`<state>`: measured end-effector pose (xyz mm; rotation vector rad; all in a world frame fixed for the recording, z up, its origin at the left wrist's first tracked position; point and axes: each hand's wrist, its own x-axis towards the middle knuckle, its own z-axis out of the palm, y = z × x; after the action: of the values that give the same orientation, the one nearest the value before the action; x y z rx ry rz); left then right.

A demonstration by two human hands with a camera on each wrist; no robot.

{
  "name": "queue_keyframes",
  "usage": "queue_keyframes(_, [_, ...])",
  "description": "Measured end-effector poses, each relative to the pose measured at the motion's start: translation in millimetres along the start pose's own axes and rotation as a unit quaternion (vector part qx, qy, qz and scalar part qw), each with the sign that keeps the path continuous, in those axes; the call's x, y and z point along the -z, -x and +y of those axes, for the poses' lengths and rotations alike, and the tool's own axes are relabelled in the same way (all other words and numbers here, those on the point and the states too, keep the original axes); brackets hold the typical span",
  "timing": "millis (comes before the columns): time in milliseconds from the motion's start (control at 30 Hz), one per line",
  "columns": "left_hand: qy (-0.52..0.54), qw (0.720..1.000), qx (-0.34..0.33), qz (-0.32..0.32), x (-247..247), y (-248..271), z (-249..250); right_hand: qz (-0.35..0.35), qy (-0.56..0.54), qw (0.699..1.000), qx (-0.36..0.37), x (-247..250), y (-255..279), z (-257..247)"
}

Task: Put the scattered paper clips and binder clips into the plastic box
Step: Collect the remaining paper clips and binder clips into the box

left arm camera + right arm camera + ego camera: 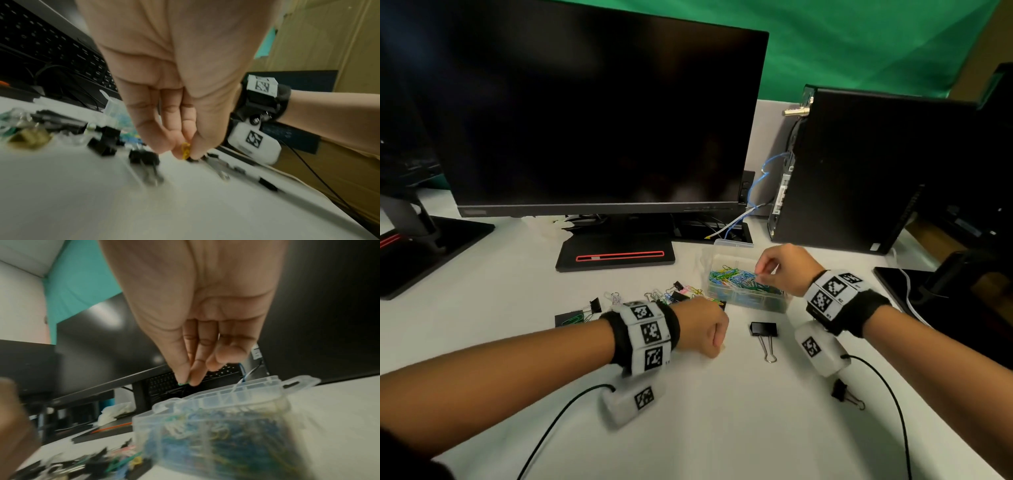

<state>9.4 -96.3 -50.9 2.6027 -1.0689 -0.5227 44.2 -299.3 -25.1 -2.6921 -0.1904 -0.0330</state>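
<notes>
Over the plastic box (748, 291), right hand (782, 270) hovers with thumb and forefinger pinched on something thin with a green tip, likely a paper clip (183, 383); too small to say for sure. Box sits open on the white desk (722, 428), right of the monitor base (616, 255) and in front of the PC tower (859, 171), already packed with coloured paper clips (736, 279); its clear lid (267, 386) is folded back behind it.

Left hand (700, 327) is low over the desk just left of the box, fingers curled, pinching a yellow paper clip (186, 150) between thumb and fingertips; the left wrist view is blurred.

Loose clips still on the desk:
- scattered pile (671, 294) of coloured paper clips and small binder clips, beside and behind the left hand
- small binder clip (594, 305) further left, next to a dark card (570, 320) with a green clip on it
- large black binder clip (764, 330) between the two hands, handles pointing toward the person
- another black binder clip (842, 392) near the right wrist
</notes>
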Motion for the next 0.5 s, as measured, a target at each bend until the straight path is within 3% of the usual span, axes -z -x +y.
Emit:
queue_keyframes(100, [0.039, 0.997, 0.029, 0.061, 21.1, -23.2, -5.7, 0.006, 0.026, 0.999, -0.046, -2.6, -12.0, 10.9])
queue_keyframes(233, [0.039, 0.989, 0.048, 0.131, 46.3, -52.6, -11.6, -0.022, 0.062, 0.997, -0.052, -11.4, -12.3, 21.6])
queue_keyframes(500, [0.100, 0.980, 0.104, 0.136, 46.8, -80.7, -17.4, -0.023, 0.062, 0.998, -0.013, -15.6, -2.2, 17.1])
